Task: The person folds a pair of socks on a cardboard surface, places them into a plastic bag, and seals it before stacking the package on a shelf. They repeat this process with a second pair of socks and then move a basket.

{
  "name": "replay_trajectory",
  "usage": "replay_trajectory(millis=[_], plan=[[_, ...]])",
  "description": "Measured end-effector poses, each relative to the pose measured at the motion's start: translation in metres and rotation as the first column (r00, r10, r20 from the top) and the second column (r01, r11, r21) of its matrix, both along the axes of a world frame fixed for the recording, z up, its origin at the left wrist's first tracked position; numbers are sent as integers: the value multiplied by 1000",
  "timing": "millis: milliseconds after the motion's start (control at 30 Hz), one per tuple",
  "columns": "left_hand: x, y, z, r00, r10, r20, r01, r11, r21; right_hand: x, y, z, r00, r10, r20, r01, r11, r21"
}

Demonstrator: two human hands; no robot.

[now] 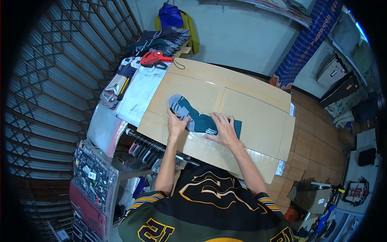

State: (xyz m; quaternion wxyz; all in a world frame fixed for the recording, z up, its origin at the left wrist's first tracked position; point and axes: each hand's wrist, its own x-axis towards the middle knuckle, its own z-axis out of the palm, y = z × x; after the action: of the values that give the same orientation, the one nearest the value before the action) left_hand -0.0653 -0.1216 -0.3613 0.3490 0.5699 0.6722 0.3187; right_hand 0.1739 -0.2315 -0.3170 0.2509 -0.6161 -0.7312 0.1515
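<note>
Looks like a small clothing shop or its stockroom. Metal lattice gate (pixel 60 66) along the left, ribbed shutter behind it. Dark socks (pixel 171 40) piled at the far corner of a cardboard-topped worktop (pixel 254 107); close-packed hanging items (pixel 151 154) on a rail beneath. Plastic-wrapped patterned goods (pixel 92 167) bear a label. Open carton (pixel 308 199) on right, wood-look floor (pixel 304 133).

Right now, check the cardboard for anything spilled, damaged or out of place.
Nothing spilled or damaged stands out. The teal sock lies flat; only the red tool looks slightly untidy, its black cord looped onto the cardboard.
</note>
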Motion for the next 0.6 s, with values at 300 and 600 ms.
replay_trajectory(millis=[300,600], plan=[[0,2,-12,915,12,402,-36,998,51,-58,24,-31,993,-107,-41,111,987,114],[18,-14,-14,718,-177,673,77,981,176,-53,22,-19,990,-69,-120,74,997,36]])
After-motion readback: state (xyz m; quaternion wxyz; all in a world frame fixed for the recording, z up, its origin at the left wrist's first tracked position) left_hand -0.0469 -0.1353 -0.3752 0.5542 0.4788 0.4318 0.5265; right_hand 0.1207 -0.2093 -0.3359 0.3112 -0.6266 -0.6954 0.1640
